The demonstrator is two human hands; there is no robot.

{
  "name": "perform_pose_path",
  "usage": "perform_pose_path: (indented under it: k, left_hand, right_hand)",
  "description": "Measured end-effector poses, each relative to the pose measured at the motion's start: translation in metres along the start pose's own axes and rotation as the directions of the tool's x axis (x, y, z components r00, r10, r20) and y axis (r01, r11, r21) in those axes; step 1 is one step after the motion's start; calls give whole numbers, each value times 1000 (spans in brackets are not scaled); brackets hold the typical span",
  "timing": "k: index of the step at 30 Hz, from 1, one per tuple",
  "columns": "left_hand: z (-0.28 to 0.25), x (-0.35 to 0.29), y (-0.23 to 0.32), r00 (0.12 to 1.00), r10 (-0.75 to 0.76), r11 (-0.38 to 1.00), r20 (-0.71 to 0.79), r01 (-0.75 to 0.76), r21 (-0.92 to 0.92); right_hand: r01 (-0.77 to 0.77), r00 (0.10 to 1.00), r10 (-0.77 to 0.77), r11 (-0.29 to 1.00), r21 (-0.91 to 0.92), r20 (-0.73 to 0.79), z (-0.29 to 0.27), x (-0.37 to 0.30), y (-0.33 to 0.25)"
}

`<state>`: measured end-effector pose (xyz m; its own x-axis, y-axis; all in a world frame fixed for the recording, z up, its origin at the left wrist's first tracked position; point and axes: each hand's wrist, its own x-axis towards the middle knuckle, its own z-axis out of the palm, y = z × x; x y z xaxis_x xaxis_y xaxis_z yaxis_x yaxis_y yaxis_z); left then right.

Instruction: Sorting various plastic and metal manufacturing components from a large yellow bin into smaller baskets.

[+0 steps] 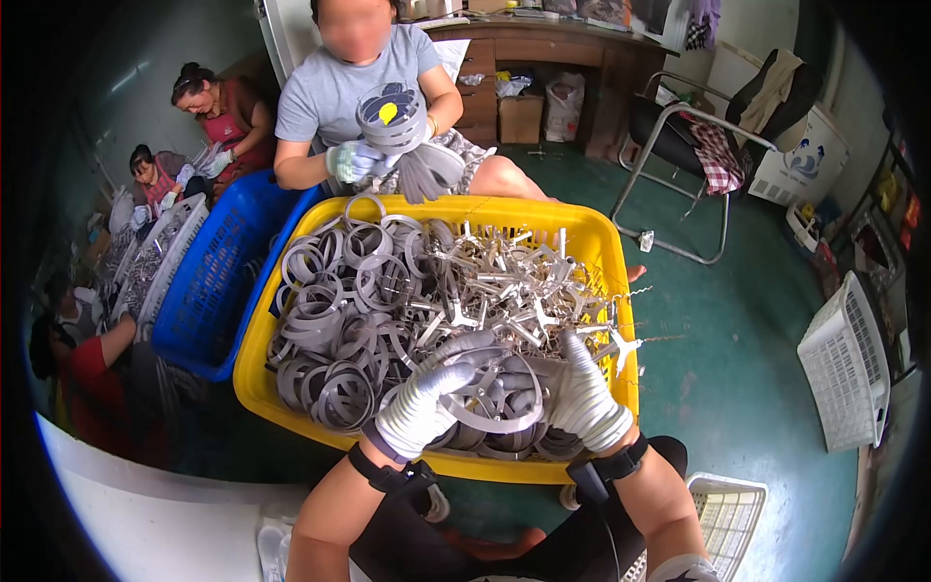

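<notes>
Both my hands wear white knitted gloves with grey-coated fingers. Between them, over the near side of the yellow basket (628, 359), is a thin grey ring (499, 428). My left hand (424, 393) is closed on the ring's left side. My right hand (586, 400) has its fingers curled at the ring's right side and its thumb pointing up; its fingertips are partly hidden. Grey rings (341, 396) fill the left part of the basket. Silvery branched metal pieces (504, 291), some with twisted wire ends, heap at the right.
Across the basket a seated person (354, 78) holds a stack of grey rings (393, 121) in gloved hands. A blue crate (223, 262) stands left of the basket. Other people work farther left. A chair (703, 145) stands at right, with white baskets (846, 364) beyond.
</notes>
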<state>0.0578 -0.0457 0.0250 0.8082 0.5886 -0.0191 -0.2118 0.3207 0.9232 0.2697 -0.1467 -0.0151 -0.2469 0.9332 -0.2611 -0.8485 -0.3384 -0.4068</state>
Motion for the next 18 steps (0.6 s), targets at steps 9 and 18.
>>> perform_pose_path:
  k: [9, 18]
  left_hand:
    - [-16, 10, -34, 986, 60, 995, -157, -71, -70]
    - [-16, 10, -19, 971, 73, 956, -227, -133, -262]
  right_hand:
    - [33, 999, -33, 977, -209, 1, 18, -8, 25]
    - [45, 998, -54, 959, -280, -23, 7, -4, 21]
